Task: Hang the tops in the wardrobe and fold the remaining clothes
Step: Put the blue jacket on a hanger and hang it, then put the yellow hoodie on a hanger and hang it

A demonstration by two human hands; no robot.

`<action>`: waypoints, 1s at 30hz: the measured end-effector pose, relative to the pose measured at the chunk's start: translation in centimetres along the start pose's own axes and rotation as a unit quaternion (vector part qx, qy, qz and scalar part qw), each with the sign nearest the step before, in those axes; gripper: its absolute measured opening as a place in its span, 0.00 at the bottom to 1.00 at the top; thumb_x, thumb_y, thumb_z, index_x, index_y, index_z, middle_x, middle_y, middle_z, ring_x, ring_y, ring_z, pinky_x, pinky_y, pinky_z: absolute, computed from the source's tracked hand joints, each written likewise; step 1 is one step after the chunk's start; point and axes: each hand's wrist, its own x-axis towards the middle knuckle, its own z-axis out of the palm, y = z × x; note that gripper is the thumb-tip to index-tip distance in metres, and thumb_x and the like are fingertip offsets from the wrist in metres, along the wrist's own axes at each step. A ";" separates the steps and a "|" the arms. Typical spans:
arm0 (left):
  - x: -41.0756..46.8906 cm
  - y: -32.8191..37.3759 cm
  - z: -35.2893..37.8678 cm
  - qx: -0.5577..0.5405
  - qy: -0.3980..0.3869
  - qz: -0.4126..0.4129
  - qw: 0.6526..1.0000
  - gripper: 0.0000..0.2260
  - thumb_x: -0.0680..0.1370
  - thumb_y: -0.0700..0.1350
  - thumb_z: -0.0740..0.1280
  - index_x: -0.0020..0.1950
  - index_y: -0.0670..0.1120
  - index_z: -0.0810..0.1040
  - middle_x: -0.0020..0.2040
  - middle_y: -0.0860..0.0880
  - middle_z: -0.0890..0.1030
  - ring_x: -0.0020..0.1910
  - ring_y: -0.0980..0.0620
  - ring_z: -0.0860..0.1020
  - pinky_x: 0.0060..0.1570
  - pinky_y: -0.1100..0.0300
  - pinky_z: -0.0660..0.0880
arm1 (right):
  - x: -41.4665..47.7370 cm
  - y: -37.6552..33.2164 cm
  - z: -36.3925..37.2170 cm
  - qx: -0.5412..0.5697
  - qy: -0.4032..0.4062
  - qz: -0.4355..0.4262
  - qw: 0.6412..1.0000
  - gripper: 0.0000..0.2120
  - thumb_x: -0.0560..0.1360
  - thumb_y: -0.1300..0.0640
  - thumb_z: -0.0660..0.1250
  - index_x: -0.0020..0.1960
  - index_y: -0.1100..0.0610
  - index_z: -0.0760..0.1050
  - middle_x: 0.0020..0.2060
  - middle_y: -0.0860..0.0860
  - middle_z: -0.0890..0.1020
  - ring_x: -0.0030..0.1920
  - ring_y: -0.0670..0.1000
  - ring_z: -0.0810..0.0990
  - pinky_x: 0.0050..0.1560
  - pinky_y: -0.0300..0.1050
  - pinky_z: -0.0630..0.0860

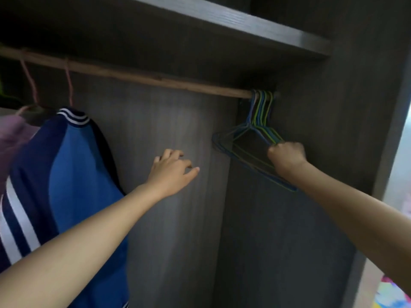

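Right hand (287, 155) was in the far right of the wardrobe (311, 218), clenched in a fist round the lower wires of a bunch of hangers (249, 132); its fingertips were hidden behind the knuckles, so how many wires it gripped could not be told; left hand (172, 168) hovered before the grey back panel (169, 230), fingers loosely spread and holding nothing, and whether it touched the panel was unclear; both forearms were cut off by the bottom edge; a brightly coloured patch (393, 294) in the lower right corner was too blurred to name. Blue and green, the hangers overlapped so closely that they could not be counted; their hooks sat bunched at the right end of the wooden rod (138, 74), close to the side wall. Further left hung a blue top (73, 174) with white stripes at collar and sleeve, cut off by the left and bottom edges; a pink hook (69, 83) above it looped over the rod; beside it a pink garment (11, 138) showed only in part, blurred, under a second hook (30, 81); above the rod ran a dark shelf (244, 25).
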 end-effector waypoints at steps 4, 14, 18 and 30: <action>0.2 -0.7 0.0 -0.004 -0.003 -0.012 1.000 0.18 0.80 0.58 0.56 0.61 0.52 0.78 0.70 0.47 0.67 0.69 0.48 0.60 0.63 0.54 0.60 | 0.3 1.3 -1.0 0.047 0.039 0.026 0.998 0.12 0.77 0.65 0.55 0.57 0.61 0.72 0.53 0.58 0.81 0.54 0.59 0.80 0.42 0.45 0.69; 0.8 -1.3 -0.9 -0.014 0.015 -0.020 1.000 0.18 0.80 0.57 0.57 0.65 0.51 0.75 0.70 0.45 0.67 0.69 0.45 0.61 0.63 0.52 0.61 | -0.7 1.2 -1.9 0.092 0.138 0.036 0.986 0.19 0.78 0.64 0.54 0.68 0.66 0.60 0.45 0.60 0.82 0.44 0.63 0.81 0.35 0.48 0.65; 0.8 -1.6 -1.0 -0.029 0.045 -0.032 0.998 0.29 0.78 0.55 0.61 0.76 0.55 0.53 0.76 0.43 0.53 0.73 0.44 0.53 0.68 0.48 0.57 | -3.4 0.5 -2.4 0.087 0.158 0.003 0.984 0.19 0.77 0.63 0.55 0.68 0.63 0.62 0.43 0.58 0.81 0.42 0.63 0.81 0.32 0.47 0.62; -5.2 -0.1 2.2 -0.138 0.152 -0.017 0.979 0.18 0.75 0.42 0.58 0.62 0.41 0.78 0.44 0.31 0.81 0.43 0.32 0.79 0.46 0.45 0.75 | -18.1 2.9 -1.4 0.062 0.267 -0.113 0.955 0.19 0.64 0.66 0.57 0.54 0.68 0.72 0.23 0.57 0.76 0.18 0.57 0.74 0.15 0.38 0.63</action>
